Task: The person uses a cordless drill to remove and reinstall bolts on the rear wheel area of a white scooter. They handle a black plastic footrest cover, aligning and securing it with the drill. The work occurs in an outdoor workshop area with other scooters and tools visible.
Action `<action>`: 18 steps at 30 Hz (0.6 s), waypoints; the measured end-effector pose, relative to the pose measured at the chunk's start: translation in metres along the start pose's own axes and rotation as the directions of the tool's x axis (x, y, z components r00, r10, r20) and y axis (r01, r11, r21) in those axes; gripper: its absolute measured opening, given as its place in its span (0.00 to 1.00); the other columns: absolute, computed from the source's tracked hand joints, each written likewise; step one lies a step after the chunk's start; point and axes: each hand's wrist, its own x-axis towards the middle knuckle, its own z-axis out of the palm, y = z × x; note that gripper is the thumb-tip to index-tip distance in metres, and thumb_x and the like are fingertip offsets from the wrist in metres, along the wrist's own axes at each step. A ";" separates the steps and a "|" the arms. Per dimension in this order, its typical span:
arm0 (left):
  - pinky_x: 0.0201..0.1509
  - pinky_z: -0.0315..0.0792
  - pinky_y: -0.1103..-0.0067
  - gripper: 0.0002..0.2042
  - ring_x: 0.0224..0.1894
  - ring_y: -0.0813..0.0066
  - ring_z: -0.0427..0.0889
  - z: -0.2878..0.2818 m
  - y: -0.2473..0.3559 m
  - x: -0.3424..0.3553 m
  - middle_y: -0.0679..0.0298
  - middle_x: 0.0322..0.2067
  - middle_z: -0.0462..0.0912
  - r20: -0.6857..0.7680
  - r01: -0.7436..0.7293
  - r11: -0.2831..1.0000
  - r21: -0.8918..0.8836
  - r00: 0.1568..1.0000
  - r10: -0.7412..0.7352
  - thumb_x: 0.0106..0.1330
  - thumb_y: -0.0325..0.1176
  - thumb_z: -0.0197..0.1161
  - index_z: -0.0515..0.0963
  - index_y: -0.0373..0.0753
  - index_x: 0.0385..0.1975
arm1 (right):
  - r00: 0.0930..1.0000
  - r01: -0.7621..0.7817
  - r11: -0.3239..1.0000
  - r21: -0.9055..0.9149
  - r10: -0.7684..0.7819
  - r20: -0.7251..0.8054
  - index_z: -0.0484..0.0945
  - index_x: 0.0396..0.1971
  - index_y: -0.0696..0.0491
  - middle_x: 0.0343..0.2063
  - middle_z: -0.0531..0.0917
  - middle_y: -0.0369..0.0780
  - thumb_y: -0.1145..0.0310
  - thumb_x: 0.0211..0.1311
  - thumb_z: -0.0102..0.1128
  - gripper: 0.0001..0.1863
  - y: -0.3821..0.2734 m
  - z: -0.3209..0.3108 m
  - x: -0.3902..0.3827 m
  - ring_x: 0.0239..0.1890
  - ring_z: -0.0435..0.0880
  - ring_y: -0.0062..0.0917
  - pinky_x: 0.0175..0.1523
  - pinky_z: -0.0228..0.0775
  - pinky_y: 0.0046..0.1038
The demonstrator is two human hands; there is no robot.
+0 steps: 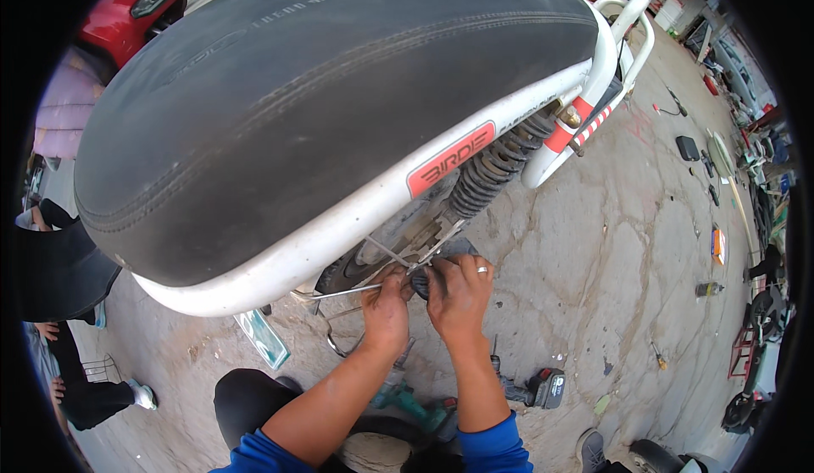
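A scooter with a long black seat (339,117) and a white frame tube stands in front of me. Below its coil-spring shock absorber (496,168), both my hands work close together by the rear wheel (360,269). My left hand (387,310) is closed, its fingertips pinched beside a thin metal rod (348,292); what they hold is hidden. Around a small dark, rounded part (420,284), the fingers of my right hand (458,293) are curled, with a ring on one finger. Metal strips (441,240) run down to the fingertips.
Cordless power tools, one with a black battery pack (547,387), lie on the cracked concrete between my knees and to the right. A teal-edged plate (263,337) lies left. Other people's legs (93,397) show at far left, a shoe (592,449) at lower right. Tools scatter at right.
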 end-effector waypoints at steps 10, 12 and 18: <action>0.40 0.68 0.84 0.08 0.35 0.83 0.72 0.005 0.001 -0.001 0.69 0.36 0.80 0.003 -0.007 0.999 -0.041 1.000 0.007 0.71 0.26 0.54 0.80 0.35 0.41 | 0.999 0.006 0.999 -0.048 -0.008 -0.045 0.81 0.35 0.55 0.31 0.78 0.42 0.74 0.52 0.70 0.10 -0.008 0.002 -0.002 0.36 0.76 0.39 0.46 0.64 0.40; 0.41 0.68 0.81 0.07 0.37 0.80 0.74 0.003 0.000 0.001 0.67 0.38 0.81 0.010 0.003 0.999 -0.052 1.000 -0.003 0.70 0.25 0.54 0.79 0.36 0.42 | 1.000 -0.024 0.999 -0.047 0.023 -0.020 0.81 0.35 0.55 0.31 0.78 0.41 0.74 0.52 0.70 0.10 -0.009 0.000 -0.001 0.37 0.76 0.39 0.47 0.64 0.40; 0.44 0.70 0.76 0.08 0.43 0.72 0.79 -0.003 -0.001 0.002 0.62 0.43 0.82 0.036 0.008 0.999 -0.053 0.999 -0.006 0.69 0.23 0.52 0.77 0.37 0.44 | 0.998 -0.055 0.998 -0.026 0.055 0.003 0.82 0.35 0.55 0.32 0.79 0.41 0.74 0.52 0.69 0.10 -0.008 -0.002 0.002 0.37 0.76 0.39 0.47 0.64 0.40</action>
